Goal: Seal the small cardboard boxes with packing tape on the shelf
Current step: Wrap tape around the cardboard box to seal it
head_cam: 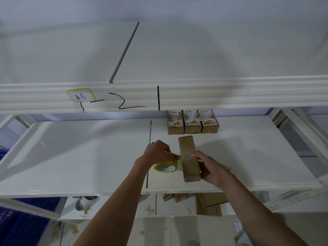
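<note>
A narrow brown cardboard box (189, 157) lies lengthwise on the white middle shelf (79, 157). My right hand (211, 166) grips its right side near the front end. My left hand (158, 151) holds a yellow roll of packing tape (166, 166) just left of the box, fingers pinching at the box's left edge. Three more small cardboard boxes (192, 122) with printed labels stand side by side at the back of the same shelf.
The upper shelf's front beam (213, 95) runs across the view above the hands, with a yellow-edged label (80, 95) and black marker lines. Flat cardboard pieces (209, 203) lie on the lower shelf. A blue crate (21, 221) sits low on the left.
</note>
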A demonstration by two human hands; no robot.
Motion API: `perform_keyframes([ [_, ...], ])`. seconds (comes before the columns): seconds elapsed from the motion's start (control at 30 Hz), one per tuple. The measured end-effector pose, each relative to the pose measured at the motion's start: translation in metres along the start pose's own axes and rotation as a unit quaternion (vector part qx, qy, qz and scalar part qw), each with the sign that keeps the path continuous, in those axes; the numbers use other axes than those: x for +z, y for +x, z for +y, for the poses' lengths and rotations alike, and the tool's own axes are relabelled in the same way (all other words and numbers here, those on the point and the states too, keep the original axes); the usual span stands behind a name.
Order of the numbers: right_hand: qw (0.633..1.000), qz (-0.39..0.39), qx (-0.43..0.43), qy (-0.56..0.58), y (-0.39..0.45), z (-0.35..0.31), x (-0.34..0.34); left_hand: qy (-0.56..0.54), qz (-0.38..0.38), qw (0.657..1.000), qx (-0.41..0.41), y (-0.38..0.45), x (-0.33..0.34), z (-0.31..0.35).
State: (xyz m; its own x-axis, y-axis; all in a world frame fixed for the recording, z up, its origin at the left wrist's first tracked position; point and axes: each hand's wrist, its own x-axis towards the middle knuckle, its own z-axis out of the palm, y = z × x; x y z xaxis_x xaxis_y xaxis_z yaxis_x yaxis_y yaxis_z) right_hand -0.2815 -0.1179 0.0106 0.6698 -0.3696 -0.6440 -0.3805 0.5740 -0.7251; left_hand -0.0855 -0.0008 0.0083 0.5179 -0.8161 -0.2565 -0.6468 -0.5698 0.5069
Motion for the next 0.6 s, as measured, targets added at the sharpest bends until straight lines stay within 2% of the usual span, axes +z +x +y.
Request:
perform_keyframes([
  [0.1, 1.000, -0.011, 0.001, 0.027, -0.003, 0.000, 0.001, 0.012, 0.007, 1.000, 0.008, 0.000, -0.001, 0.002],
  [0.23, 0.999, -0.028, -0.003, -0.035, 0.001, 0.000, 0.008, 0.022, 0.033, 0.999, 0.008, 0.002, 0.001, 0.002],
  [0.37, 0.992, 0.039, -0.021, -0.118, 0.008, 0.003, 0.013, 0.061, 0.024, 0.998, 0.025, 0.001, 0.000, 0.012],
  [0.43, 0.987, 0.041, -0.022, -0.153, 0.009, 0.001, 0.011, 0.066, 0.015, 0.997, 0.023, 0.000, 0.001, 0.013],
  [0.6, 0.981, 0.061, -0.032, -0.182, 0.012, -0.007, 0.011, -0.037, -0.022, 0.999, 0.010, -0.002, 0.003, 0.007],
])
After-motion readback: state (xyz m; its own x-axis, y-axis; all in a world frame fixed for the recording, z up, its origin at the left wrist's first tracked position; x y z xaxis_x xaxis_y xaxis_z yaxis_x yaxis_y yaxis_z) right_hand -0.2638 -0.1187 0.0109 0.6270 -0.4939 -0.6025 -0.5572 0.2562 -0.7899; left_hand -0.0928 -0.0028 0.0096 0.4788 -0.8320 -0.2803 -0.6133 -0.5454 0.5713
